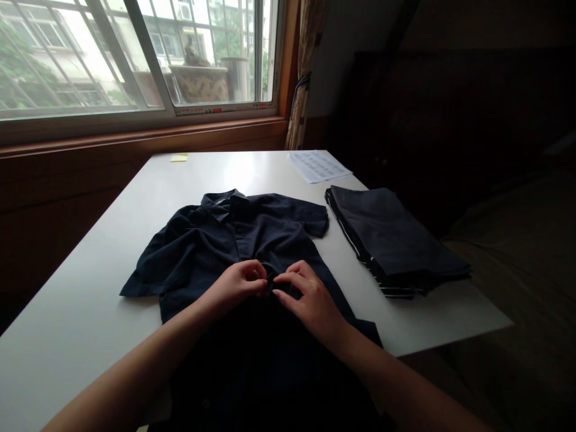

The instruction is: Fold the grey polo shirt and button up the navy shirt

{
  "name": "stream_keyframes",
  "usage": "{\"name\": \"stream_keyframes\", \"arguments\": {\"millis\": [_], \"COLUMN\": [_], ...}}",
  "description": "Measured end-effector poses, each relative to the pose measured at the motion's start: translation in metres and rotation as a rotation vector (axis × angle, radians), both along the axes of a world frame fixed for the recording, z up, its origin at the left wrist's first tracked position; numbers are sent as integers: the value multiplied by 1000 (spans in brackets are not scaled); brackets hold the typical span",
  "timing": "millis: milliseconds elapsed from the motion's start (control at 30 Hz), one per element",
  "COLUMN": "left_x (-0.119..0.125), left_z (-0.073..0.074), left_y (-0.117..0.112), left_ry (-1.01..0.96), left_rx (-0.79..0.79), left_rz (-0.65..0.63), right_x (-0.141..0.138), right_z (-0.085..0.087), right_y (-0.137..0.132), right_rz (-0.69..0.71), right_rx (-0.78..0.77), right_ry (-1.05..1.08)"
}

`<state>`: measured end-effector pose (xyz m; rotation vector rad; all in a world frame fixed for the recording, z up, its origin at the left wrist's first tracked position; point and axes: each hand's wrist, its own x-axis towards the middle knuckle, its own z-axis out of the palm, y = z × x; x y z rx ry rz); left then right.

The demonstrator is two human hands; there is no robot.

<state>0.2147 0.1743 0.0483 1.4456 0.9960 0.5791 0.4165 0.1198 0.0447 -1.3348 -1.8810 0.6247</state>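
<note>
A dark navy short-sleeved shirt lies front up, its collar toward the window. My left hand is closed in a pinch on the shirt's front, near the button placket in the middle. Just beside it, my right hand hovers at or on the same spot, with thumb and forefinger curved and a small gap between their tips. Whether those tips touch the cloth is hard to see. The lower part of the shirt runs into deep shadow toward me, and any button between my hands is hidden.
The white table carries a stack of folded dark clothes on the right, with striped cloth underneath. Printed papers and a yellow sticky note lie at the far edge. Beyond are a window and a tied curtain.
</note>
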Motion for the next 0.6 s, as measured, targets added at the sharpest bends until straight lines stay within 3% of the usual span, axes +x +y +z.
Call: {"name": "stream_keyframes", "arguments": {"millis": [333, 600], "left_x": [-1, 0], "left_z": [6, 8], "left_y": [2, 2], "left_ry": [-38, -3], "left_rx": [-42, -19], "left_rz": [-41, -36], "right_x": [7, 5], "right_z": [-4, -4], "right_y": [6, 4], "right_rz": [3, 29], "right_rx": [-254, -194], "right_ry": [261, 289]}}
